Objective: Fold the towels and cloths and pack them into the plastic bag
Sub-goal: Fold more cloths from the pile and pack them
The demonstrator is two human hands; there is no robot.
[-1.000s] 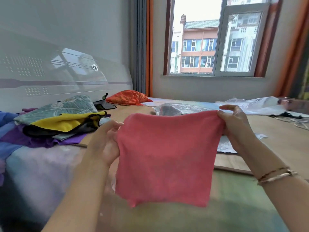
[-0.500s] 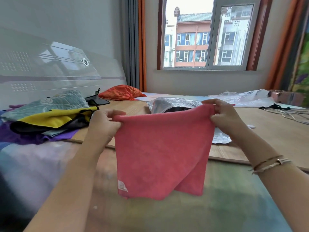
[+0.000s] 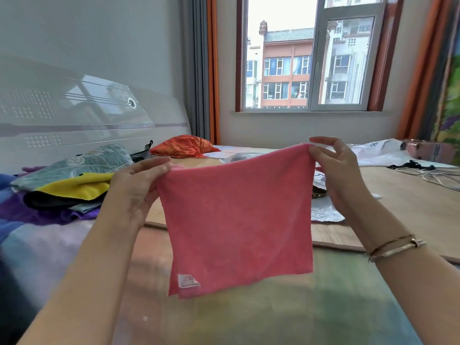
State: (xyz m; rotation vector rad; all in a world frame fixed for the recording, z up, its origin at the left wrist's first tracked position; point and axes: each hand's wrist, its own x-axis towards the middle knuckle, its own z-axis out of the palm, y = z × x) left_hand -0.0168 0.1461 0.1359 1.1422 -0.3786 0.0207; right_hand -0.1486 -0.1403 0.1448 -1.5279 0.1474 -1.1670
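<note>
1. One pink cloth (image 3: 236,217), held up in the air above the bed (image 3: 273,317), hanging flat; one small label at its lower left corner.
2. Two hands up: left hand (image 3: 135,188) pinching the cloth's top left corner, right hand (image 3: 341,178) pinching the top right corner, other fingers loose.
3. One pile of cloths (image 3: 67,185) on the left, well apart: yellow, black, purple and patterned layers.
4. One orange cloth (image 3: 183,146) beyond.
5. Two bracelets (image 3: 395,247) on the right wrist.
</note>
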